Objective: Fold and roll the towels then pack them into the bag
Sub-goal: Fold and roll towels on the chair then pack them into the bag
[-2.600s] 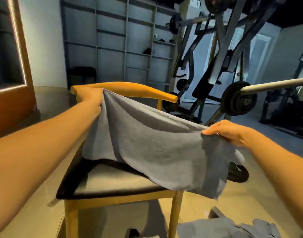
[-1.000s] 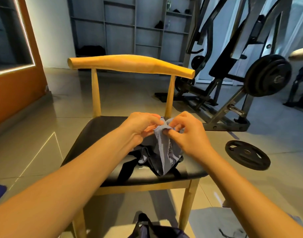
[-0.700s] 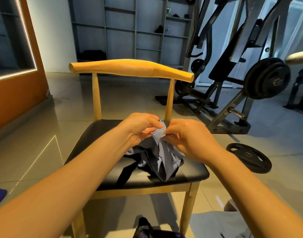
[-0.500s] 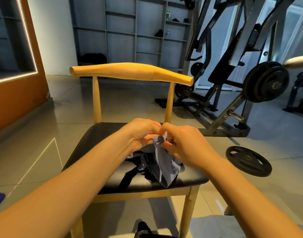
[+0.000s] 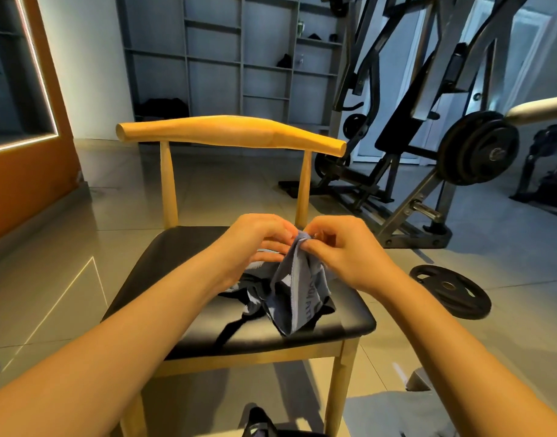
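Two hands meet over the black seat of the chair (image 5: 176, 279), and between them rises a peak of grey-blue cloth. From its printed lettering and the black strap (image 5: 230, 332) trailing toward the seat's front edge, I judge it to be the grey-blue bag (image 5: 297, 298) rather than a towel, though the crumpling hides its true shape. The left hand (image 5: 258, 238) pinches the top of the cloth from one side and the right hand (image 5: 337, 247) pinches it from the other. The fingers of both are drawn in narrow and curled close, with the fingertips almost touching each other. The rest of the bag slumps onto the seat below them.

It should handle as light, limp fabric, with no stiffness to keep a shape and nothing fragile about it. Lifted by one point it hangs in a bunch, as it does now. The better hold is probably along the top hem, with the two pinches drawn apart so the mouth spreads open. The weave looks matte enough not to slip from a light pinch. The strap is a loose end that could snag on the seat edge.

One pale grey towel (image 5: 397, 414) lies on the floor at the lower right, well apart from the hands and partly cut off by the frame.
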### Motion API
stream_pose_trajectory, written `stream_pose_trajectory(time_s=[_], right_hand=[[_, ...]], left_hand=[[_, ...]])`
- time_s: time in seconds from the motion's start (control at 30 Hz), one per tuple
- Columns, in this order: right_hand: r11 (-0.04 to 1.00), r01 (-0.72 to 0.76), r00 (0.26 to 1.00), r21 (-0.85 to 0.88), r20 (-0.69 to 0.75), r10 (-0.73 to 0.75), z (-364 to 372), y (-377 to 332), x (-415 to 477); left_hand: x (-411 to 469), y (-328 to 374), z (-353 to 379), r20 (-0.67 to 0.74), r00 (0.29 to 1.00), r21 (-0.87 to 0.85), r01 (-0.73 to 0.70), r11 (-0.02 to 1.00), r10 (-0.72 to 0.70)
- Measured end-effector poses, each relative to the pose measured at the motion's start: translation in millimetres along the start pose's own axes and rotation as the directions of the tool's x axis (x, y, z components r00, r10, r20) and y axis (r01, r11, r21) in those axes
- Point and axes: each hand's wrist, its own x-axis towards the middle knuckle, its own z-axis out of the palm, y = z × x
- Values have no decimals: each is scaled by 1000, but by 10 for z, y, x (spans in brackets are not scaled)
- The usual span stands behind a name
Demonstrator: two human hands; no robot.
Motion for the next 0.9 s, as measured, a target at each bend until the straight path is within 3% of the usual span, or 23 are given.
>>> stream_pose_trajectory(time_s=[0.07, 0.17, 0.47, 0.57, 0.63, 0.77, 0.9], right_hand=[[997, -24, 1000, 77, -3, 24, -56, 16, 20], [990, -39, 999, 136, 17, 37, -118, 10, 22], [991, -42, 999, 129, -24, 46, -141, -2, 17], [997, -45, 992, 68, -113, 52, -145, -21, 37], [986, -80, 984, 143, -147, 101, -178, -60, 62], [935, -159, 953, 318, -197, 230, -317, -132, 198], [873, -266, 890, 409, -245, 385, -405, 16, 316]], left_hand=[[-41, -35, 12, 28, 994, 158, -108, 982, 104], [-68, -80, 61, -12, 973, 235, -221, 947, 230], [-71, -110, 103, -19, 961, 274, -261, 926, 277], [-65, -189, 103, 31, 937, 394, -332, 857, 349], [-59, -264, 54, 14, 923, 491, -340, 802, 384], [-102, -384, -146, -46, 927, 483, -305, 821, 372], [-115, -578, -317, -34, 909, 580, -321, 749, 416]])
